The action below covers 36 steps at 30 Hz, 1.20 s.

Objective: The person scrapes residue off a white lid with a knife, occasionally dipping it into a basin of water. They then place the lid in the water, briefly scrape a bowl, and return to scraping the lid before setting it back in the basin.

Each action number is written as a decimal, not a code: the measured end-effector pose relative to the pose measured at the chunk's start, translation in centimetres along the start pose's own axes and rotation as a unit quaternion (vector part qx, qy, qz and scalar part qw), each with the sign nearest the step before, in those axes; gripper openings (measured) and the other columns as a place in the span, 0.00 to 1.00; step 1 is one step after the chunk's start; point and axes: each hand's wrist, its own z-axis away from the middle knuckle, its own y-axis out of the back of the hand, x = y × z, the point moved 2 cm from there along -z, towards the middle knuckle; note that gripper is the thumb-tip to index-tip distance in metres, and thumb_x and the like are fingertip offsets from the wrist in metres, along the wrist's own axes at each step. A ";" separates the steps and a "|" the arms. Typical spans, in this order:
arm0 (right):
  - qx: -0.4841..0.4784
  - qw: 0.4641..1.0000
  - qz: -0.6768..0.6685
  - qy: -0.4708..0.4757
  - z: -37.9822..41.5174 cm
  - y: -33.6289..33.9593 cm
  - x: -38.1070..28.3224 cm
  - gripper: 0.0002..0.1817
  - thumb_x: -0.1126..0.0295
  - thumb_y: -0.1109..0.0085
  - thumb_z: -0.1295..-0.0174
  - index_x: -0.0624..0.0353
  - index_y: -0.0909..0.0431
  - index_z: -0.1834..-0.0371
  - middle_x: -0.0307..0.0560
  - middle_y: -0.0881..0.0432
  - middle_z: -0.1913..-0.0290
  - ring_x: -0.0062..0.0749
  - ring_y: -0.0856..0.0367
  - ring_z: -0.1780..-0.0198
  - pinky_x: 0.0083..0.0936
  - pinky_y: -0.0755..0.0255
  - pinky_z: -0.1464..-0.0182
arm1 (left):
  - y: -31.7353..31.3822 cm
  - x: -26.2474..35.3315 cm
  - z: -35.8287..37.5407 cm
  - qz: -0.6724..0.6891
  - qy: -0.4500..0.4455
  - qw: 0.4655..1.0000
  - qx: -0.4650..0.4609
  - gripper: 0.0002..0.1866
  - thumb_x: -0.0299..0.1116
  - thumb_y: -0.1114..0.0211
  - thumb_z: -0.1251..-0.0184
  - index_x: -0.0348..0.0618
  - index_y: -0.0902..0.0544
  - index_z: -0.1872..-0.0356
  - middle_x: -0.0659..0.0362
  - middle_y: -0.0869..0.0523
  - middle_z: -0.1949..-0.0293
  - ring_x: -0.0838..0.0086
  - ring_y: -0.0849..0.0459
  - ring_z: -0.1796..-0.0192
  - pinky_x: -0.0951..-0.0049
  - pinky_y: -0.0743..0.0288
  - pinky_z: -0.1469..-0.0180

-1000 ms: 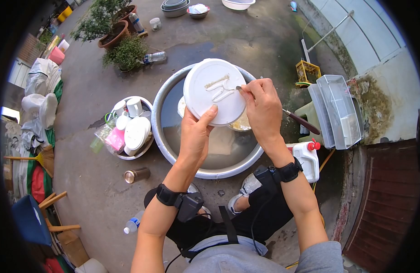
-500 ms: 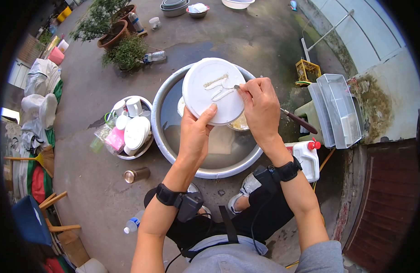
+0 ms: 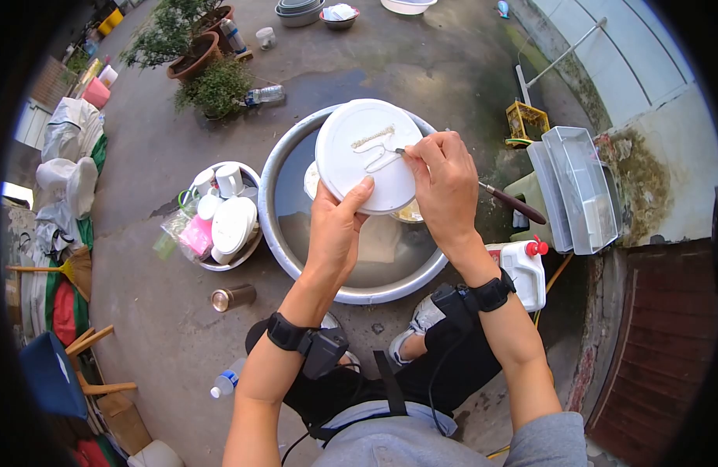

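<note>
My left hand [image 3: 339,226] grips the lower edge of a round white lid [image 3: 359,175], thumb on its face, above a large metal basin [image 3: 267,210] with water in it. In my right hand [image 3: 445,183] is a slim tool with a dark wooden handle [image 3: 515,204] sticking out to the right. The tool's thin metal end touches the lid's face, where pale raised lines and a beige strip show. Part of a whitish item in the basin shows under the lid.
Left of the basin stands a bowl [image 3: 254,175] with white cups, a lid and a pink item. A metal flask [image 3: 233,297] lies below it. On the right are a white jug [image 3: 524,272] with a red cap and clear plastic bins [image 3: 581,187].
The lid has shifted slightly right in my left hand. My right hand and the tool tip have moved a little left and down over the lines.
</note>
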 end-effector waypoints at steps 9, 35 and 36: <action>0.013 0.999 0.034 0.031 0.1 0.0 -0.3 0.05 0.74 0.38 0.47 0.54 0.23 0.68 0.40 0.26 0.67 0.37 0.25 0.63 0.35 0.33 0.63 | -0.1 -0.2 0.0 -0.014 -0.015 1.000 0.001 0.26 0.25 0.39 0.33 0.40 0.36 0.36 0.52 0.24 0.41 0.69 0.22 0.40 0.67 0.23 0.40; -0.001 0.996 0.071 0.060 0.2 0.0 -0.1 0.07 0.77 0.42 0.48 0.54 0.22 0.65 0.40 0.25 0.63 0.37 0.26 0.60 0.33 0.35 0.60 | 0.3 0.5 0.1 0.034 0.012 0.999 0.006 0.26 0.24 0.41 0.33 0.38 0.38 0.35 0.50 0.24 0.42 0.68 0.20 0.42 0.65 0.22 0.41; -0.001 0.996 0.071 0.060 0.2 -0.1 -0.2 0.07 0.77 0.42 0.48 0.54 0.22 0.65 0.40 0.25 0.63 0.37 0.26 0.60 0.33 0.35 0.60 | 0.2 0.5 0.1 0.025 0.008 1.000 0.007 0.26 0.24 0.41 0.33 0.38 0.38 0.35 0.50 0.24 0.42 0.68 0.20 0.42 0.66 0.22 0.41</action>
